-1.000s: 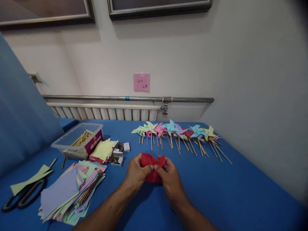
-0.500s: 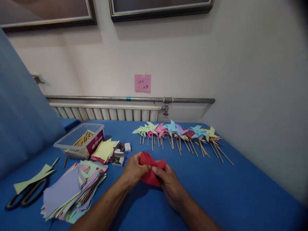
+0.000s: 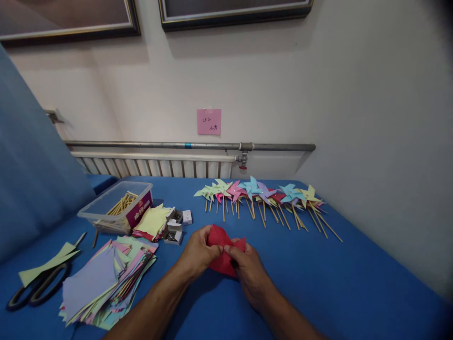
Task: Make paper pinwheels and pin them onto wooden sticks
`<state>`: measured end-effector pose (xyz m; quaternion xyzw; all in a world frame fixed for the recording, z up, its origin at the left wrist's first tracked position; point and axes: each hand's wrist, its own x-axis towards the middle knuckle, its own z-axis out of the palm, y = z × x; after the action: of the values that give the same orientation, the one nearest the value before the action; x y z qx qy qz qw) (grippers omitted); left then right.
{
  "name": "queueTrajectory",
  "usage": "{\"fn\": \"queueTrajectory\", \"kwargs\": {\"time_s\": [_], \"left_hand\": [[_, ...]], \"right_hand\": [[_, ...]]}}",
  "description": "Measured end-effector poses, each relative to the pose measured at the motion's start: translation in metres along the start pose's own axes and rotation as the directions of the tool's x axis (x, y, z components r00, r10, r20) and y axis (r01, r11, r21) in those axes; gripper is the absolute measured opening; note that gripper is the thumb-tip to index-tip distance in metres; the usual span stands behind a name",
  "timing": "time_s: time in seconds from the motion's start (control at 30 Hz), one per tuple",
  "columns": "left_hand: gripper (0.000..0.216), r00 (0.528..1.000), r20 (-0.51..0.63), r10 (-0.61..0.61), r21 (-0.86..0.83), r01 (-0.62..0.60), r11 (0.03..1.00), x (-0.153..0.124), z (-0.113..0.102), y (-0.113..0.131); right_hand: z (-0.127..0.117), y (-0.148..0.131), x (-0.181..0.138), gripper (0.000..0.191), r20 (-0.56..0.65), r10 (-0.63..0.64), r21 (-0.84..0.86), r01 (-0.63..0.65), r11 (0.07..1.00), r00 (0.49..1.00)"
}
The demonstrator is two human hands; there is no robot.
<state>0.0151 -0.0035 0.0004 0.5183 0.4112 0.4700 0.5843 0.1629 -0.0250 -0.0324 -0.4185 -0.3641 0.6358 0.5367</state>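
A red paper pinwheel head [image 3: 222, 262], partly folded, is held up over the blue table between my two hands. My left hand [image 3: 198, 250] grips its left side, with the thumb pressed near the centre. My right hand [image 3: 249, 269] pinches it from the right, its thumb close beside the other one. Both hands cover parts of the paper, and the fingers behind it are hidden. Left of my left hand stand small open boxes of metal pins [image 3: 173, 234], with a small white box [image 3: 187, 217] beside them.
Finished paper pinwheels on sticks [image 3: 251, 188] lie along the back. At left are a clear plastic tub [image 3: 102, 208] of wooden sticks [image 3: 122, 204], yellow and red paper squares [image 3: 153, 222], a fanned paper stack [image 3: 92, 285] and black-handled scissors [image 3: 49, 282] under a green paper strip [image 3: 53, 262].
The red paper has turned and shifted slightly to the right in my hands. Both thumbs stay near its centre.
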Motion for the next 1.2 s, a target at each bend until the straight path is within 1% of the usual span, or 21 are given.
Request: {"fn": "queueTrajectory", "kwargs": {"time_s": [0.17, 0.3, 0.4, 0.5, 0.57, 0.63, 0.73, 0.8, 0.83, 0.93, 1.0, 1.1, 1.2], "left_hand": [[0.019, 1.0, -0.016, -0.003, 0.019, 0.003, 1.0, -0.001, 0.001, 0.004], [0.021, 0.999, -0.034, -0.004, 0.016, 0.004, 1.0, -0.001, 0.003, 0.004], [0.026, 0.999, -0.049, -0.008, -0.009, 0.008, 1.0, 0.0, 0.001, 0.003], [0.03, 0.993, -0.116, -0.007, -0.018, 0.005, 1.0, 0.002, -0.003, 0.002], [0.027, 0.981, -0.189, 0.035, 0.034, -0.029, 0.999, 0.003, -0.005, 0.002], [0.022, 0.964, -0.248, 0.101, 0.115, -0.074, 0.991, 0.002, -0.005, 0.003], [0.011, 0.943, -0.264, 0.201, 0.263, -0.13, 0.956, -0.001, -0.004, 0.005], [0.007, 0.927, -0.225, 0.3, 0.388, -0.197, 0.9, -0.004, -0.003, 0.007], [0.008, 0.915, -0.19, 0.356, 0.452, -0.24, 0.859, -0.005, -0.002, 0.008], [0.016, 0.869, -0.048, 0.492, 0.597, -0.37, 0.712, -0.009, -0.001, 0.009], [0.018, 0.842, 0.043, 0.537, 0.661, -0.427, 0.617, -0.011, -0.002, 0.01], [0.02, 0.801, 0.152, 0.579, 0.75, -0.476, 0.46, -0.012, -0.004, 0.008], [0.021, 0.743, 0.257, 0.618, 0.804, -0.52, 0.29, -0.012, -0.007, 0.005]], "right_hand": [[-0.002, 0.003, 0.002, 0.027, 0.011, -0.031, -0.055, 0.031, 0.998, 0.999], [-0.003, 0.003, 0.002, 0.026, -0.002, -0.028, -0.045, 0.028, 0.999, 1.0], [-0.001, 0.0, 0.001, 0.024, -0.01, -0.025, -0.017, 0.025, 1.0, 1.0], [0.001, -0.002, 0.0, 0.023, -0.008, -0.022, 0.018, 0.022, 1.0, 1.0], [0.002, -0.003, 0.0, 0.022, -0.017, -0.009, 0.025, 0.009, 1.0, 1.0], [0.002, -0.002, 0.001, 0.022, -0.033, 0.002, 0.027, -0.001, 1.0, 0.999], [0.001, -0.002, 0.002, 0.023, -0.05, 0.007, 0.035, -0.005, 0.999, 0.999], [0.001, -0.002, 0.002, 0.024, -0.049, 0.014, 0.055, -0.012, 0.998, 0.999], [0.001, -0.003, 0.002, 0.024, -0.048, 0.015, 0.067, -0.012, 0.998, 0.999], [0.002, -0.005, 0.001, 0.023, -0.026, 0.01, 0.094, -0.008, 0.996, 1.0], [0.003, -0.007, 0.0, 0.022, -0.007, 0.004, 0.096, -0.003, 0.995, 1.0], [0.004, -0.008, 0.0, 0.022, 0.022, -0.003, 0.102, 0.001, 0.995, 1.0], [0.003, -0.007, 0.0, 0.021, 0.043, -0.015, 0.109, 0.01, 0.994, 0.999]]}}
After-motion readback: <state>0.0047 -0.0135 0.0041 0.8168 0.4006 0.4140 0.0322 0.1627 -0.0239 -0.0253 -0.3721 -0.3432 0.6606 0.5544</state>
